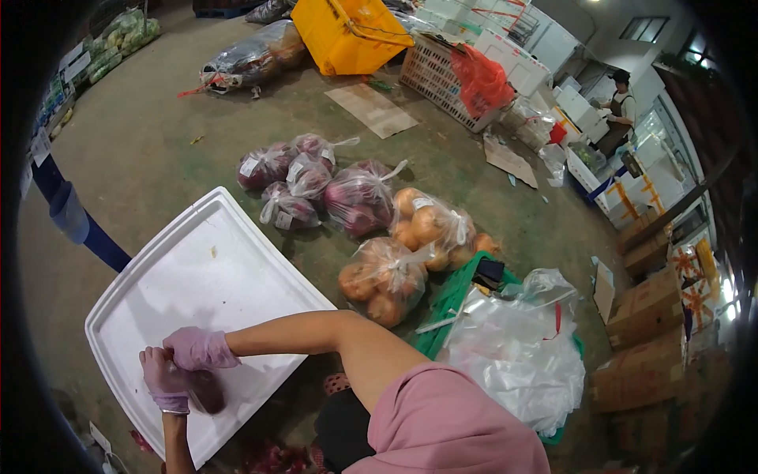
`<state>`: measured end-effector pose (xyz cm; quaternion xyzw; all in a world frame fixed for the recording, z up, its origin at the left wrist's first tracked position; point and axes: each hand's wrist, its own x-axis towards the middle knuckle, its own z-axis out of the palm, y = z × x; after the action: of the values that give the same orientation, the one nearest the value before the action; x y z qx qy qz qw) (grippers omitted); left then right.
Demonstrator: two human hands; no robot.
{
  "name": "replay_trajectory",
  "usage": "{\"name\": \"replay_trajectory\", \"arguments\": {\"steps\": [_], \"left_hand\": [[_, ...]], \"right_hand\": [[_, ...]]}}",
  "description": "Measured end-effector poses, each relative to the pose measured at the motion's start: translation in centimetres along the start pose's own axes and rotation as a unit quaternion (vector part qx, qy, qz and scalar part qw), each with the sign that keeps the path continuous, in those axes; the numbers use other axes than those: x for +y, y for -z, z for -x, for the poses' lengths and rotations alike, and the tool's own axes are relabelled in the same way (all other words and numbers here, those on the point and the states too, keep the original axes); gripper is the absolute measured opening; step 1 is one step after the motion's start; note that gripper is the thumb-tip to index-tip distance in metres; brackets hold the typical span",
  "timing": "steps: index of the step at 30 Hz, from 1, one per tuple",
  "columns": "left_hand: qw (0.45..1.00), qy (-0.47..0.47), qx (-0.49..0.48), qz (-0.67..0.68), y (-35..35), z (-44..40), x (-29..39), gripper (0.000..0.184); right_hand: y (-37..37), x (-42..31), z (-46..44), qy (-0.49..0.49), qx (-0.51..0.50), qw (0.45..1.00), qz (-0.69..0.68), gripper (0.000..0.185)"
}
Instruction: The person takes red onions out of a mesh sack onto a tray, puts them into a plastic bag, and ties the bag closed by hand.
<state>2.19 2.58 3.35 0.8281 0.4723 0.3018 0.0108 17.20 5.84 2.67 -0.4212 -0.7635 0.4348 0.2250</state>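
Note:
Over the white tray-like tabletop (pixel 237 253), both my hands, in thin purple gloves, come together at a small bag of dark purplish-red produce (pixel 208 392). My left hand (pixel 164 378) is closed at the bag's upper end, its wrist toward the bottom of the view. Reaching across from the right, my right hand (pixel 199 348) is closed against the left one, at the same end of the bag. The fingertips and the bag's neck are mostly hidden, and the exact contents are hard to make out.
On the floor beyond lie tied bags of red onions (pixel 359 197) and bags of yellow onions (pixel 384 283). A green crate (pixel 450 304) holds clear plastic bags (pixel 513 347). Farther off are a yellow bin (pixel 339 39), a white crate (pixel 442 83), cardboard boxes (pixel 643 308) and another person (pixel 620 114).

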Motion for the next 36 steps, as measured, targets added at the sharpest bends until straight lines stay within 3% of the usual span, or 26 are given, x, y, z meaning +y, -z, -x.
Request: {"name": "replay_trajectory", "arguments": {"steps": [4, 6, 9, 11, 12, 14, 17, 21, 33, 36], "left_hand": [[0.999, 0.014, 0.029, -0.003, 0.1, 0.5, 0.6, 0.021], [0.995, 0.048, 0.055, 0.062, -0.3, 1.2, 0.1, 0.024], [0.996, 0.047, 0.043, 0.065, -0.7, 2.1, -1.3, 0.029], [0.996, 0.047, 0.034, 0.063, 0.0, 2.2, -1.0, 0.031], [0.997, 0.047, 0.026, 0.061, 0.1, 2.2, -0.9, 0.033], [0.995, 0.034, 0.031, 0.086, -0.3, 2.6, -1.9, 0.034], [0.992, 0.020, 0.050, 0.113, -1.1, 3.3, -3.3, 0.033], [0.989, 0.048, 0.061, 0.130, -1.8, 4.1, -4.5, 0.032], [0.967, 0.065, 0.089, 0.229, -1.7, 5.1, -4.2, 0.026], [0.983, 0.040, 0.071, 0.167, -0.8, 4.9, -4.2, 0.023]], "right_hand": [[-0.5, 0.1, 0.0, 0.006, 0.053, 0.994, -0.094, 0.021], [-0.3, -0.5, 0.2, -0.014, 0.087, 0.986, -0.141, 0.019], [0.1, -0.4, -0.2, -0.031, 0.068, 0.973, -0.218, 0.016], [-0.9, 1.5, -2.0, 0.046, -0.028, 0.977, -0.207, 0.016], [-0.5, 1.2, -1.9, 0.044, -0.027, 0.977, -0.206, 0.016], [1.3, -0.7, -1.2, -0.051, -0.088, 0.978, -0.184, 0.020], [-1.3, 2.2, -3.9, -0.019, -0.083, 0.989, -0.120, 0.022], [0.9, -0.1, -2.9, -0.041, -0.135, 0.986, -0.094, 0.025], [0.5, -0.8, -3.0, 0.058, -0.057, 0.992, 0.095, 0.025], [0.9, -1.6, -2.9, 0.114, -0.072, 0.972, 0.193, 0.022]]}}
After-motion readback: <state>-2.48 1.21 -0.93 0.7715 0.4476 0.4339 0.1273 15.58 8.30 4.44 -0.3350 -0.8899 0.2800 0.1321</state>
